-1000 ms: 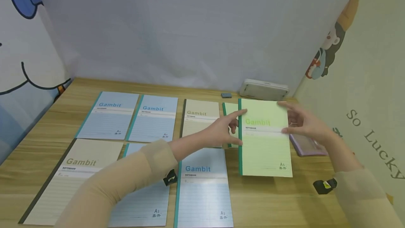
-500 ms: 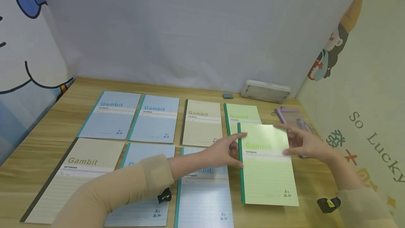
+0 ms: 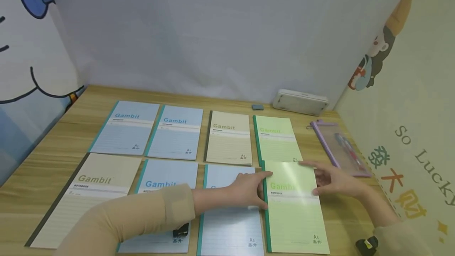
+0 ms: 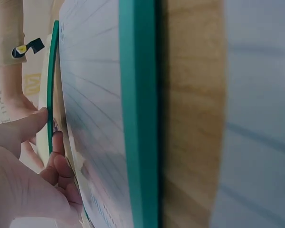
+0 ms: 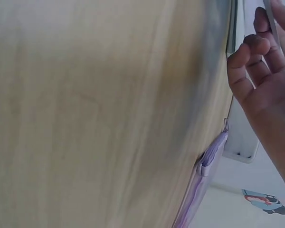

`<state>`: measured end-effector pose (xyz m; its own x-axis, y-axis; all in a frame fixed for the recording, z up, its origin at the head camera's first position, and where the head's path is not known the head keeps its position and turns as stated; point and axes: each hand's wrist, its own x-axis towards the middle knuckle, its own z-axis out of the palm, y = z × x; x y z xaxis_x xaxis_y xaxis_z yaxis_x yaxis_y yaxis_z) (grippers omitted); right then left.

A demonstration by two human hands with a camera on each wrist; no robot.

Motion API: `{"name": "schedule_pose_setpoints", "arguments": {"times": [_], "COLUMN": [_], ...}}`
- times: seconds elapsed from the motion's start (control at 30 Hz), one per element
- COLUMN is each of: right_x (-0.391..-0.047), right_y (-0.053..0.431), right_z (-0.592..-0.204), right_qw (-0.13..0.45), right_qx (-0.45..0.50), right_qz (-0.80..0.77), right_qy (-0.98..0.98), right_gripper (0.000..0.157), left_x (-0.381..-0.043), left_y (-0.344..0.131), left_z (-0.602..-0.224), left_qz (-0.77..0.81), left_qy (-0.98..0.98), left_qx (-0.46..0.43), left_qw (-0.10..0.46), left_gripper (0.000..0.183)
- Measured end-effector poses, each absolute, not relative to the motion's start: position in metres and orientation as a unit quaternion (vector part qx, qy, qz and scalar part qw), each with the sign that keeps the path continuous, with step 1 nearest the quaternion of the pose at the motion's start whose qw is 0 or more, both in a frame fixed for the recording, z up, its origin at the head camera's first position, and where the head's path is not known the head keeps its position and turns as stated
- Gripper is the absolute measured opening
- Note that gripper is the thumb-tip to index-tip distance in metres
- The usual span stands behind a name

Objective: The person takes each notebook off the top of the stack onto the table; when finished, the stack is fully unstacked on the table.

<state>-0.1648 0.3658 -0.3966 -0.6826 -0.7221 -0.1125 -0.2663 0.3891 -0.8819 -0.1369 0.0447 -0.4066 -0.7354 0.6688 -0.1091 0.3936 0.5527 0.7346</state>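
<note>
A light green notebook (image 3: 295, 216) with a dark green spine lies between my two hands at the front right in the head view. My left hand (image 3: 249, 189) pinches its spine edge; in the left wrist view the thumb (image 4: 31, 126) is on one side of the spine and fingers are on the other. My right hand (image 3: 337, 179) grips the right edge near the top corner, its lower fingers curled in the right wrist view. Just behind is a second green notebook (image 3: 278, 141). A blue notebook (image 3: 231, 228) lies partly under my left forearm.
More notebooks lie in two rows leftward: a beige one (image 3: 229, 141), blue ones (image 3: 174, 135) and a larger-looking beige one (image 3: 81, 204). A purple-edged pouch (image 3: 337, 145) with pens, a white case (image 3: 300, 101) and a grey eraser-like block (image 3: 257, 107) sit at the back right.
Both hands have brought the green notebook down and toward the front of the table. The other green notebook and the pouch behind it now show fully.
</note>
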Motion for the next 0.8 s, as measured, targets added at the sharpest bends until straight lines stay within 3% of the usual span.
{"name": "schedule_pose_setpoints", "arguments": {"times": [0.23,0.5,0.8], "right_x": [-0.163,-0.163,-0.162], "right_y": [0.362,0.363,0.364], "right_z": [-0.405,-0.408,-0.41], "right_qw": [0.261,0.241,0.217], "right_qx": [-0.344,-0.349,-0.33], "right_qz": [-0.448,-0.388,-0.31], "right_qy": [0.783,0.818,0.864], "right_gripper": [0.077,0.076,0.077], "left_x": [-0.13,-0.129,-0.135], "left_y": [0.05,0.056,0.058], "left_z": [-0.405,-0.408,-0.415], "left_qz": [0.311,0.224,0.231], "left_qy": [0.879,0.907,0.904], "left_qx": [0.307,0.316,0.317], "left_qw": [0.189,0.166,0.171], "left_gripper": [0.088,0.076,0.077]}}
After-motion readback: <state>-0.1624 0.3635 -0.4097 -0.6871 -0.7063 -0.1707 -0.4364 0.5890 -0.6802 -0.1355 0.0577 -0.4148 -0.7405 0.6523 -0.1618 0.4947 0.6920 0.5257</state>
